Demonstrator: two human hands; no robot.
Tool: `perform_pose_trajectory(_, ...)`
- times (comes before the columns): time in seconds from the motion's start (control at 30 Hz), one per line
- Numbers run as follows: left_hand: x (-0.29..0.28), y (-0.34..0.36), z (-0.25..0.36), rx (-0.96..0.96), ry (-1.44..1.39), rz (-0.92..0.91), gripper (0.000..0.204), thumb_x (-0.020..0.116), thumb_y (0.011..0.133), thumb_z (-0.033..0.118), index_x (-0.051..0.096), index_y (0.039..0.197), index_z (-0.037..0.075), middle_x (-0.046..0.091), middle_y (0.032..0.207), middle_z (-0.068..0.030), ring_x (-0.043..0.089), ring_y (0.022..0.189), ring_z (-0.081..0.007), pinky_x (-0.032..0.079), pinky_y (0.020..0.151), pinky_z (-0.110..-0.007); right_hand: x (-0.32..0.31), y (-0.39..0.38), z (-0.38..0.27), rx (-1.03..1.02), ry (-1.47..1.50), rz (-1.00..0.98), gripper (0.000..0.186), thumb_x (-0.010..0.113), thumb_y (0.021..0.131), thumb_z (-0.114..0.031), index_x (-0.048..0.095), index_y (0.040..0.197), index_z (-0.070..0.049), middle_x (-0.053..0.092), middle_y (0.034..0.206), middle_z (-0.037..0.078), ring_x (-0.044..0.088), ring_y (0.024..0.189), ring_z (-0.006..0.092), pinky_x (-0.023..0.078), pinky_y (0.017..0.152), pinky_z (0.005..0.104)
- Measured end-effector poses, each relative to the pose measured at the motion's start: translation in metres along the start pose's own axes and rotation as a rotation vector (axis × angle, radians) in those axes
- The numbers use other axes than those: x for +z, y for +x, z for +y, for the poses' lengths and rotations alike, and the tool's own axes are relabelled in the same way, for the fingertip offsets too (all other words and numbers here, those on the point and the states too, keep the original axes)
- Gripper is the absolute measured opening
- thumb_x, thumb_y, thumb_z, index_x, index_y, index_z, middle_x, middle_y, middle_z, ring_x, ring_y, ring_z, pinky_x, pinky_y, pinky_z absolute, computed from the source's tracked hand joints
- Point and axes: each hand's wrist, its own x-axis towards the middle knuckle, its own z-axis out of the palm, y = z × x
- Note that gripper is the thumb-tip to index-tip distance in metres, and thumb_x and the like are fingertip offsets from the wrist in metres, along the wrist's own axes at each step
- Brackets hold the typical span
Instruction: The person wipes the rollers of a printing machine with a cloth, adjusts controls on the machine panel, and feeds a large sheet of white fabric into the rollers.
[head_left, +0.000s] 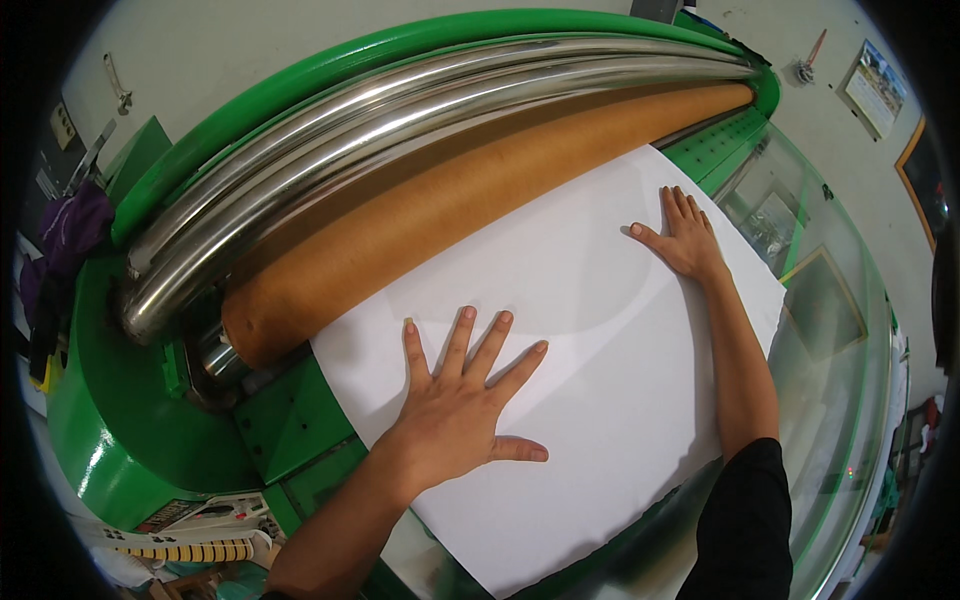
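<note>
Head view — hands (460, 400) flat on white sheet (590, 290), brown roller (450, 210)

Both hands lie flat, fingers spread, on a white sheet (590, 330): the left hand (455, 405) near, the right hand (685, 235) farther right. The sheet's far edge meets a brown roller (440, 215); behind it run steel rollers (400, 110) in a green machine (110, 440).
</note>
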Motion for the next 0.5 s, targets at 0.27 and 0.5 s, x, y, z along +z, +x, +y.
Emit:
perform_pose_trajectory(0.27,-0.0001,-0.0009,-0.0011,-0.010,0.010,-0.009,0.114,0.063,0.081,0.085,0.024,0.170,0.025,0.007,0.177,-0.0216,-0.003,0.162,-0.0492,-0.001,0.119,-0.082,-0.0007,0.0021,-0.0046,0.000,0.017,0.005,0.128,0.050,0.080,-0.095,0.025,0.168,-0.004,0.022,0.174,0.022,0.016,0.163,0.0390,0.018,0.132,0.0498)
perform_pose_trajectory(0.5,-0.0012,-0.0019,-0.0005,-0.022,0.018,-0.026,0.115,0.061,0.082,0.086,0.023,0.171,0.023,0.006,0.177,-0.0217,-0.003,0.162,-0.0493,-0.001,0.119,-0.082,-0.0004,0.0039,-0.0081,-0.001,0.028,0.015,0.129,0.050,0.080,-0.095,0.025,0.168,-0.003,0.022,0.174,0.023,0.016,0.163,0.0399,0.018,0.132,0.0500)
